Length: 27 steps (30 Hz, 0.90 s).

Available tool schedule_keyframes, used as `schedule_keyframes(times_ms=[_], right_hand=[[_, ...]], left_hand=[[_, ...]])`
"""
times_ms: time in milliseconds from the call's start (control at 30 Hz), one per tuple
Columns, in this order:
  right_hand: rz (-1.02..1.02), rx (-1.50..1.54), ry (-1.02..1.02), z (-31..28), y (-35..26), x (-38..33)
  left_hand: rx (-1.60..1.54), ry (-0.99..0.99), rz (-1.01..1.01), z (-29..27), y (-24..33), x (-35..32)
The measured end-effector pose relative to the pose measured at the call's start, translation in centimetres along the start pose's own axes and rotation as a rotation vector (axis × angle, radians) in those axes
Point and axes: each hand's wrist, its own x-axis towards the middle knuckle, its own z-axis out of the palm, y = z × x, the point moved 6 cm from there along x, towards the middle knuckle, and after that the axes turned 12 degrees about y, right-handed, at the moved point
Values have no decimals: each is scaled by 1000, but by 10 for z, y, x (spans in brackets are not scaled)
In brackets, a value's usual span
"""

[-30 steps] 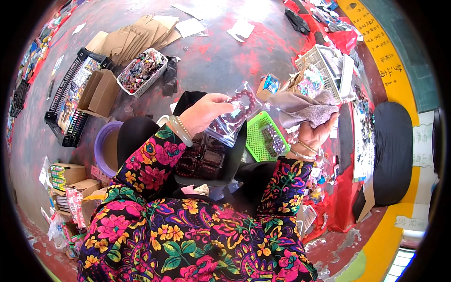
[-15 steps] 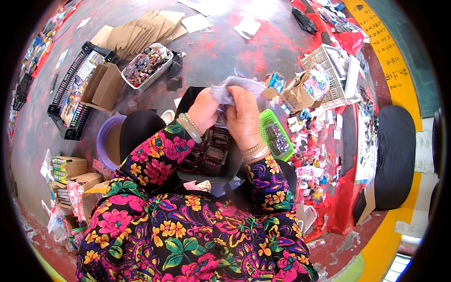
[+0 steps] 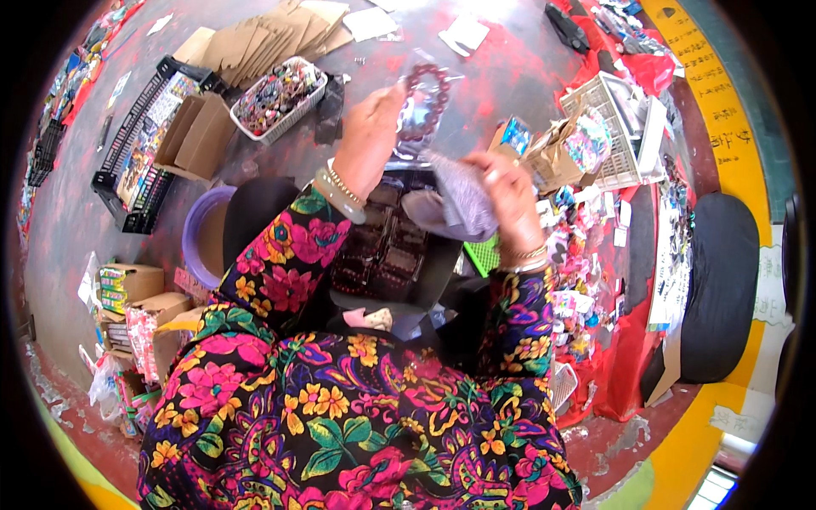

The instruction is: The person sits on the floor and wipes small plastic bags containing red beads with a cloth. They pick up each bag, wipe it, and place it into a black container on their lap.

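My left hand [image 3: 371,140] is closed on the edge of a see-through plastic bag. Inside the bag a dark red bead bracelet [image 3: 442,102] shows as a loop. A greyish-lilac cloth [image 3: 463,202] hangs from my right hand [image 3: 508,191], gripped between thumb and fingers, just below and to the right of the bag. The right hand is slightly blurred. Beneath both hands, in front of my body, several small bags of dark red beads [image 3: 399,242] lie in a dark container [image 3: 344,297].
At the left stand a purple tub [image 3: 194,225], a black crate [image 3: 136,183] and a white basket [image 3: 314,93] of hair ties. Flattened cardboard [image 3: 255,47] lies beyond. To the right are a green basket [image 3: 483,257], a white crate [image 3: 633,166] and many small trinkets [image 3: 578,263].
My hands have moved apart. The left now holds up the bagged bracelet, which was hidden before; the right has drawn the cloth down and to the right. The view has shifted slightly.
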Motion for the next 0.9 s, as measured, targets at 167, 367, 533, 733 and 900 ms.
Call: schedule_keyframes(times_ms=[167, 367, 533, 733, 900], right_hand=[[20, 54, 194, -18, 17, 22], [115, 273, 188, -21, 26, 28], [110, 314, 77, -11, 19, 24], [88, 285, 162, -13, 11, 17], [224, 376, 314, -43, 42, 23]], left_hand=[[550, -347, 672, 33, 23, -23], [531, -431, 790, 41, 30, -34], [501, -483, 750, 41, 30, -32], [589, -480, 661, 38, 36, -22], [198, 61, 114, -21, 56, 22]])
